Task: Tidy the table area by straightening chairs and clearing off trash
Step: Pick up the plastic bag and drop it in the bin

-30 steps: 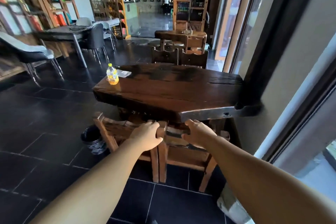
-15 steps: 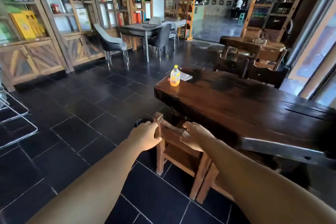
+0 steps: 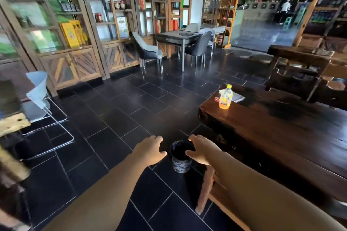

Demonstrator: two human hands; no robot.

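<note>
A dark wooden table [image 3: 281, 137] fills the right side. On its far left corner stand a yellow drink bottle [image 3: 225, 97] and some flat paper [image 3: 237, 97]. A wooden chair [image 3: 206, 187] is tucked under the table's near edge, mostly hidden by my right forearm. My left hand [image 3: 150, 151] and my right hand [image 3: 203, 151] hover in the air with relaxed fingers, holding nothing, on either side of a small dark waste bin [image 3: 181, 156] on the floor.
Black tiled floor stretches to the left and ahead. A white wire-frame chair [image 3: 40, 99] stands at the left, wooden shelving [image 3: 75, 43] lines the back wall, and a grey table with padded chairs [image 3: 180, 39] sits beyond. Another dark wooden table [image 3: 296, 62] is at the far right.
Both hands have let go of the wooden chair's back and now hang free. My view has swung left, bringing the waste bin between the hands.
</note>
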